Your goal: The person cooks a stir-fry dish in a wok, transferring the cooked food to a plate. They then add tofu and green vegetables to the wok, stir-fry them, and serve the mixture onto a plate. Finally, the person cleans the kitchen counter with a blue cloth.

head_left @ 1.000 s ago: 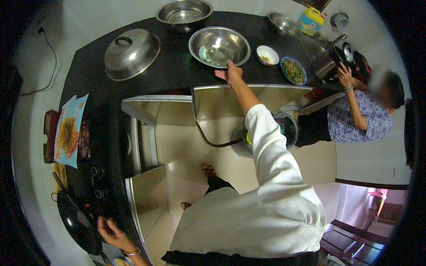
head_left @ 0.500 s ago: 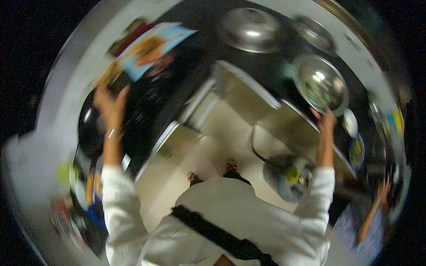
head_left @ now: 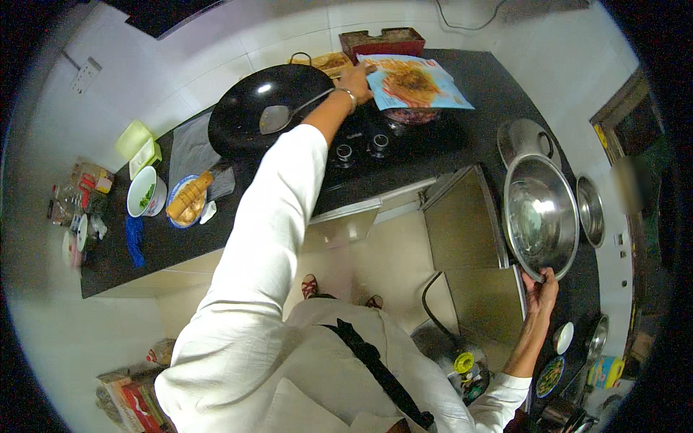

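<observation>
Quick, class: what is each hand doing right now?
Left hand: fingers resting on the printed packet by the black wok.
Right hand: gripping the rim of the large steel bowl.

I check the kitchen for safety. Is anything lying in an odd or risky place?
Yes. A printed paper sheet lies over the stove top, right beside the black wok; the left hand touches its edge. Paper there looks out of place.

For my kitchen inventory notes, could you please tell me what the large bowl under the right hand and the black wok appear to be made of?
The large round silver bowl, gripped at its rim by the right hand, looks like polished stainless steel: bright mirror-like glare. The round black wok seems dark coated or seasoned metal, with one glossy highlight; which exactly is unclear.
</observation>
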